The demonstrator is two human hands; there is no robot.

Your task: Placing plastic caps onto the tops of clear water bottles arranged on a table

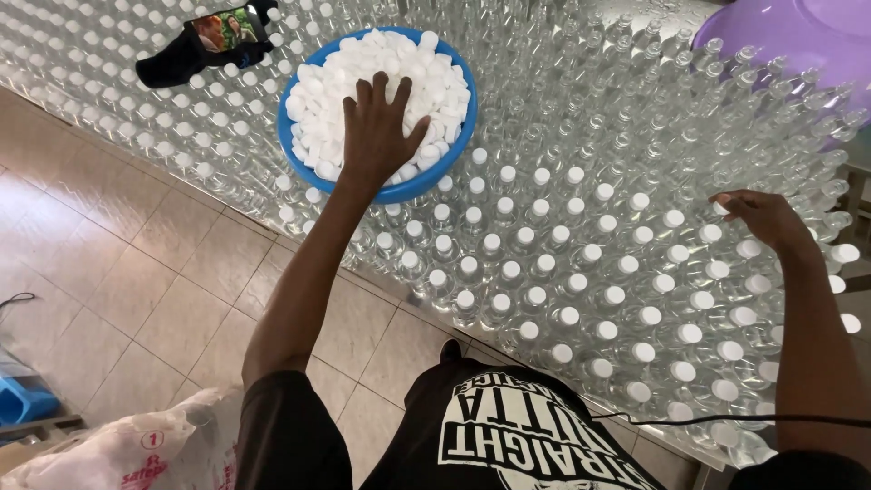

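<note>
Left hand (376, 136) spread flat, gathering white caps (386, 59) in blue bowl (426, 181); right hand (762, 218) pinching a cap onto a bottle (721, 210) near bench's right edge. Next: probably scooping caps.

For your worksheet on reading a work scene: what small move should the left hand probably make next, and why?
Probably close the fingers on a few white caps. The left hand lies spread on the caps in the blue bowl, while the right hand touches a bottle at the edge of the uncapped bottles.
</note>
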